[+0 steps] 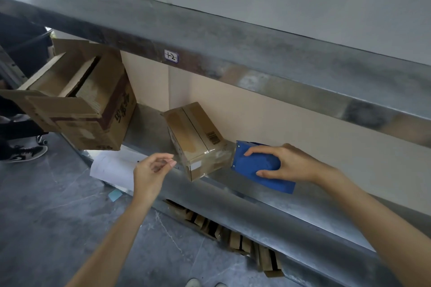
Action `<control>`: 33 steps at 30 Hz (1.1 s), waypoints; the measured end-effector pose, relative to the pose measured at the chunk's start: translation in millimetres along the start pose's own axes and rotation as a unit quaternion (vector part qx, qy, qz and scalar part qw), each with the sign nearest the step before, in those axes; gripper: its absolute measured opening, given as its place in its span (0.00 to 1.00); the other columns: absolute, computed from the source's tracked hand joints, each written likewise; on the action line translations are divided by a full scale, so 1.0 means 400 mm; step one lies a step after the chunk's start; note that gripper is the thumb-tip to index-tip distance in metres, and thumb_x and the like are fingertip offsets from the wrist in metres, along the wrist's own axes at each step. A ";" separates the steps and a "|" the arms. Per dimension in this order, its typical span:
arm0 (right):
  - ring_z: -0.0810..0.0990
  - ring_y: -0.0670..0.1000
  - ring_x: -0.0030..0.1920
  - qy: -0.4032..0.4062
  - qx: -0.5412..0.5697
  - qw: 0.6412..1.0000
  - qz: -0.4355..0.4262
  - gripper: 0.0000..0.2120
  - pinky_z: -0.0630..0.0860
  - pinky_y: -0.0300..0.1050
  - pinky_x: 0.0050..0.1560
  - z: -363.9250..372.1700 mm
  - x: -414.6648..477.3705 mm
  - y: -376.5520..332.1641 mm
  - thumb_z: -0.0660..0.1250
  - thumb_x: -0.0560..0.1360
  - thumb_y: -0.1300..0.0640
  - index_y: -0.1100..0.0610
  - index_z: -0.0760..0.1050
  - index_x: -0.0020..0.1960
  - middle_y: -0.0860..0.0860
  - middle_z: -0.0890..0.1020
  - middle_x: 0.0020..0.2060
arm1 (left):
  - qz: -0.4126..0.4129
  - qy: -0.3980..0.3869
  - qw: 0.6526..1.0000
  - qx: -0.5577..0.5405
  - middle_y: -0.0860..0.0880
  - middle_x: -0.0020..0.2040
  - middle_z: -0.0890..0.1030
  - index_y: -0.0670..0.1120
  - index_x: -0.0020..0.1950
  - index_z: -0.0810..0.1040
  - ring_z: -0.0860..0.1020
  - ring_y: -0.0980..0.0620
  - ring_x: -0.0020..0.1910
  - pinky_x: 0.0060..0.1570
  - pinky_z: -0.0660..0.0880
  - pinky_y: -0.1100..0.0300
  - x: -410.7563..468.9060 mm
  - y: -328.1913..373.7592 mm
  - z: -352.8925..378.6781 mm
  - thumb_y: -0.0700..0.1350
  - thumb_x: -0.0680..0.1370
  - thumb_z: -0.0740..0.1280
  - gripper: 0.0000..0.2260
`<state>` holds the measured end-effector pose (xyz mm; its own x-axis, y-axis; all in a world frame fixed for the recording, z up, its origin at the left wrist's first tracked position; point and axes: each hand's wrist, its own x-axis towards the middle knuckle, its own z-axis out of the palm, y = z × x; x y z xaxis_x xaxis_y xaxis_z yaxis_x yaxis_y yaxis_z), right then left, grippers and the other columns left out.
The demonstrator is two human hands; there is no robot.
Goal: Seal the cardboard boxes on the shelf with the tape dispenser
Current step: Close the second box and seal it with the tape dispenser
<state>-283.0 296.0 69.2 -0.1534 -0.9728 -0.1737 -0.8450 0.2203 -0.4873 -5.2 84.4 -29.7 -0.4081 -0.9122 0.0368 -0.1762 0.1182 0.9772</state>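
The right hand grips the blue tape dispenser at 3 o'clock of the small cardboard box on the metal shelf. The left hand, at 9 o'clock, curls; any pinch is unclear.

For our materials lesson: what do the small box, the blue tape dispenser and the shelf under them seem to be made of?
The small box looks like brown cardboard, matte, with glossy clear tape over its near end. The tape dispenser is probably plastic or painted metal: even matte blue, small screws. The shelf is likely galvanised steel: dull grey, mottled sheen.
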 end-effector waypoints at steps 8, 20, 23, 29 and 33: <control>0.72 0.47 0.30 -0.011 -0.008 0.999 0.029 0.20 0.73 0.38 0.38 0.011 0.000 -0.002 0.71 0.75 0.45 0.31 0.70 0.64 0.26 0.77 0.40 | 0.023 -0.005 1.000 0.014 0.50 0.42 0.84 0.54 0.46 0.82 0.82 0.50 0.44 0.49 0.80 0.57 0.009 -0.030 0.041 0.36 0.73 0.75 0.12; 0.65 0.48 0.26 0.000 -0.024 0.999 0.044 0.22 0.72 0.46 0.35 0.030 0.001 0.004 0.69 0.74 0.41 0.24 0.65 0.63 0.59 0.76 0.31 | 0.110 -0.079 0.989 0.060 0.48 0.43 0.80 0.48 0.74 0.69 0.78 0.59 0.44 0.51 0.72 0.74 0.030 -0.054 0.063 0.33 0.76 0.71 0.29; 0.64 0.48 0.25 0.002 -0.031 0.998 0.046 0.22 0.70 0.44 0.33 0.032 0.000 -0.002 0.69 0.75 0.42 0.25 0.65 0.64 0.59 0.74 0.29 | 0.102 -0.086 0.990 0.053 0.48 0.43 0.80 0.48 0.73 0.71 0.78 0.59 0.45 0.52 0.73 0.74 0.032 -0.056 0.058 0.34 0.76 0.71 0.27; 0.65 0.48 0.26 0.014 -0.025 0.999 0.040 0.21 0.68 0.41 0.33 0.022 -0.001 -0.016 0.70 0.75 0.44 0.32 0.70 0.65 0.42 0.74 0.27 | 0.085 -0.080 0.993 0.031 0.47 0.45 0.80 0.49 0.73 0.71 0.79 0.56 0.45 0.44 0.76 0.69 0.037 -0.065 0.065 0.34 0.76 0.71 0.27; 0.65 0.48 0.25 0.015 -0.041 0.998 0.047 0.21 0.66 0.37 0.31 0.021 0.001 -0.023 0.70 0.75 0.45 0.32 0.70 0.65 0.44 0.70 0.23 | 0.118 -0.065 0.989 0.067 0.49 0.56 0.73 0.50 0.74 0.70 0.77 0.57 0.44 0.47 0.75 0.72 0.034 -0.076 0.071 0.32 0.75 0.71 0.29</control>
<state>-270.8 294.2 66.5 -0.2481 -0.9503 -0.1883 -0.8649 0.3048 -0.3987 -30.9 79.7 -65.0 -0.5628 -0.7955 0.2244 -0.1754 0.3803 0.9081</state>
